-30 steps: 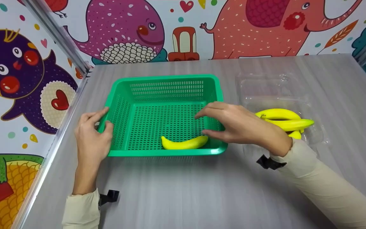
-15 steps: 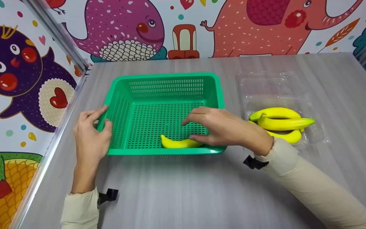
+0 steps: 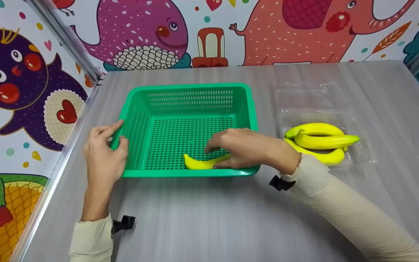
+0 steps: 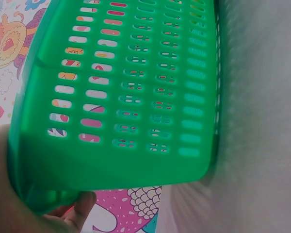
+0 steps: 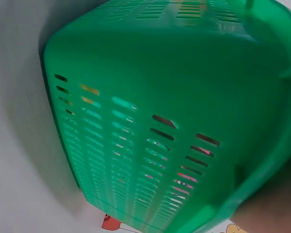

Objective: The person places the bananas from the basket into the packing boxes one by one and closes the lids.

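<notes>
A yellow banana point(image 3: 199, 163) lies along the near side of the green plastic basket point(image 3: 135, 136), its right part hidden under my right hand point(image 3: 247, 147). That hand reaches over the basket's right side with bent fingers. Its thumb lies at the banana's near side, and a gap shows between the visible fingertips and the fruit. My left hand point(image 3: 104, 156) holds the basket's left rim, with a fingertip showing below the rim in the left wrist view. From the right wrist, the basket's outer wall point(image 5: 194, 77) hides the fingers.
To the right sits an open clear plastic container point(image 3: 302, 96) with several bananas point(image 3: 326, 141) inside. Cartoon-printed panels point(image 3: 209, 18) border the grey table point(image 3: 195, 218) at the back and left.
My right hand has moved left and down into the basket, coming over the banana and covering its right end. The left hand and basket have stayed in place.
</notes>
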{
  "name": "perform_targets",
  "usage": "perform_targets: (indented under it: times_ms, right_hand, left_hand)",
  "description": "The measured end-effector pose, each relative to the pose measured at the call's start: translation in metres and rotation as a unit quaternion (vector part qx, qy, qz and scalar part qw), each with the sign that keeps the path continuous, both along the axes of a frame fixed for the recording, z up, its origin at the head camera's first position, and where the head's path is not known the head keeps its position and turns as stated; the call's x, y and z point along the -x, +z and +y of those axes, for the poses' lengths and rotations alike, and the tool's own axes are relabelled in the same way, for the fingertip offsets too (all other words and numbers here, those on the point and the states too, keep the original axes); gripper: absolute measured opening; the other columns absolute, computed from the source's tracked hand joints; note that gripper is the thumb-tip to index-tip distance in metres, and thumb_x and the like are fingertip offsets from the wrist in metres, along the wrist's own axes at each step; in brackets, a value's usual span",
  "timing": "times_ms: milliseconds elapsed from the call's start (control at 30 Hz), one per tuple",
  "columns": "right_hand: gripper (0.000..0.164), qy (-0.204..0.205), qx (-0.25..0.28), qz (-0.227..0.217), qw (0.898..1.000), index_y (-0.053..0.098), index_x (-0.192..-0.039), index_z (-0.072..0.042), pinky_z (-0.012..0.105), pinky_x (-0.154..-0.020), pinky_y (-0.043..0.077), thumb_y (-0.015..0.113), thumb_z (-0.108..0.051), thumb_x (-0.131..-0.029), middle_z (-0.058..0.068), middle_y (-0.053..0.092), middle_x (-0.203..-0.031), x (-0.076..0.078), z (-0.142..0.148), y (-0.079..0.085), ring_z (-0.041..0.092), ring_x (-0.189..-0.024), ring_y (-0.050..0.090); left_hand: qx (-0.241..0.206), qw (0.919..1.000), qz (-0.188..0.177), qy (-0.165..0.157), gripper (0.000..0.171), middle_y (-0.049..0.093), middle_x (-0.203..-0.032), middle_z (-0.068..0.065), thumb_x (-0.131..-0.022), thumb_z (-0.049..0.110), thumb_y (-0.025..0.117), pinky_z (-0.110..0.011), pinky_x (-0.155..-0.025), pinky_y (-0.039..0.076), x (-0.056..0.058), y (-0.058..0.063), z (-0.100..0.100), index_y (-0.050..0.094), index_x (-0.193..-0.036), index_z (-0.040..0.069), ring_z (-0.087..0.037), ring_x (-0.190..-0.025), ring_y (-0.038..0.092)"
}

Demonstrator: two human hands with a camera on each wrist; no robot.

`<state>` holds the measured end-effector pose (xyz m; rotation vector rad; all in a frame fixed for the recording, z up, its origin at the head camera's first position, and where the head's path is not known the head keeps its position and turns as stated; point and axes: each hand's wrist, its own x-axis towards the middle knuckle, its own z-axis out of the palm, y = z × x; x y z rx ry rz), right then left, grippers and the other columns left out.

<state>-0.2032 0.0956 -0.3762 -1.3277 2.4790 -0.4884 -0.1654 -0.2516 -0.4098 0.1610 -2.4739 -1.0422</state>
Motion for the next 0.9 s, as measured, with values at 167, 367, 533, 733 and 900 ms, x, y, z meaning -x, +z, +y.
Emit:
perform_targets:
  times_ms: [167,367,533,733,900]
  right_hand:
    - [0.041,0.008,-0.019,-0.017,1.0,0.076,-0.134,-0.01,0.041,-0.103,0.062,0.082,-0.029,-0.098,0.004,0.078,-0.131,0.001,-0.01,0.0,0.019,-0.12,0.074]
    - [0.034,0.01,-0.034,-0.04,0.999,0.077,-0.131,-0.009,0.04,-0.103,0.062,0.081,-0.019,-0.098,0.006,0.079,-0.129,0.002,-0.015,-0.002,0.02,-0.118,0.075]
    - [0.032,0.015,-0.041,-0.043,0.998,0.078,-0.129,-0.007,0.041,-0.101,0.062,0.08,-0.015,-0.098,0.007,0.08,-0.126,0.003,-0.017,-0.006,0.021,-0.114,0.075]
    - [0.028,-0.001,-0.068,-0.047,0.997,0.08,-0.126,-0.009,0.039,-0.095,0.064,0.079,-0.011,-0.098,0.005,0.081,-0.118,0.004,-0.019,-0.007,0.017,-0.102,0.074]
    - [0.024,-0.005,-0.089,-0.045,0.995,0.08,-0.123,-0.01,0.037,-0.085,0.063,0.074,-0.007,-0.1,0.004,0.081,-0.113,0.005,-0.02,-0.008,0.016,-0.09,0.067]
  left_hand:
    - [-0.002,1.0,0.002,0.001,0.043,0.064,-0.133,-0.024,-0.098,0.004,0.064,-0.042,-0.092,0.048,-0.001,0.0,0.0,0.074,-0.14,0.008,-0.039,-0.117,0.063]
    - [-0.006,1.0,-0.006,-0.002,0.042,0.064,-0.133,-0.024,-0.099,0.004,0.064,-0.048,-0.098,0.052,-0.001,0.0,0.002,0.074,-0.14,0.007,-0.039,-0.122,0.061]
    - [-0.007,0.9999,-0.009,-0.001,0.042,0.063,-0.134,-0.025,-0.099,0.004,0.064,-0.052,-0.101,0.054,-0.001,0.001,0.003,0.073,-0.14,0.007,-0.039,-0.125,0.06]
    - [-0.006,0.9999,-0.011,0.001,0.042,0.063,-0.134,-0.025,-0.099,0.003,0.064,-0.053,-0.103,0.054,-0.001,0.002,0.003,0.073,-0.141,0.006,-0.039,-0.125,0.06]
    - [-0.005,1.0,-0.008,-0.001,0.042,0.063,-0.133,-0.025,-0.1,0.004,0.064,-0.052,-0.103,0.055,0.0,0.002,0.003,0.073,-0.141,0.006,-0.038,-0.123,0.06]
